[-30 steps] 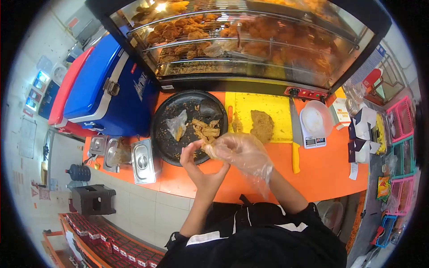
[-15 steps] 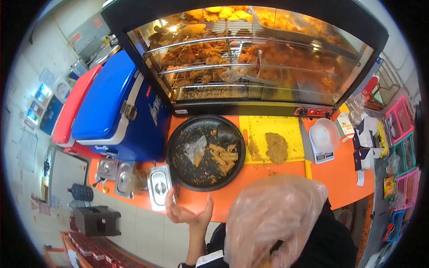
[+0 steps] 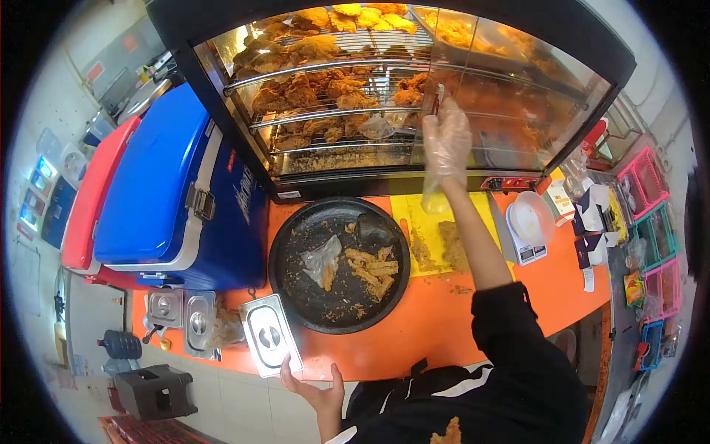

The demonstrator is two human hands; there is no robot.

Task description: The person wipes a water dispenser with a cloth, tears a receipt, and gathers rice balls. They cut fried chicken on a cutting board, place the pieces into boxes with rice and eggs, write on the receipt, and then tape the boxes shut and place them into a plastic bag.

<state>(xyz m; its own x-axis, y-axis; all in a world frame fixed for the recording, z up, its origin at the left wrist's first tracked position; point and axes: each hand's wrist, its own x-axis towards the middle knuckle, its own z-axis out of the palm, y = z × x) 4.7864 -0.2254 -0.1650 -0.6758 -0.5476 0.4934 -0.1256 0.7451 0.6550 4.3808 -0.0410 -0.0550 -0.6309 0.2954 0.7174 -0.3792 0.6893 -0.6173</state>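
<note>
My right hand (image 3: 448, 140), in a clear plastic glove, reaches up to the heated display cabinet with its fingers closed at the handle (image 3: 438, 96) of the sliding glass door. Fried chicken pieces (image 3: 299, 92) lie on the wire racks behind the glass. Low at the counter's front edge, my left hand (image 3: 316, 392) is open, thumb and fingers apart, close to a lidded steel container (image 3: 268, 337). A fried piece (image 3: 447, 432) shows at the bottom edge of the view; what supports it is hidden.
A round black tray (image 3: 296, 229) holds fried strips and a crumpled plastic bag. Right of it lies a yellow cutting board (image 3: 425, 255) with crumbs, then a kitchen scale (image 3: 526, 248) bearing a bowl. Blue (image 3: 166, 185) and red coolers stand left.
My gloved right hand has gone from close before the camera to the cabinet door. The glass door has slid slightly right. My left hand is lower, near the steel container.
</note>
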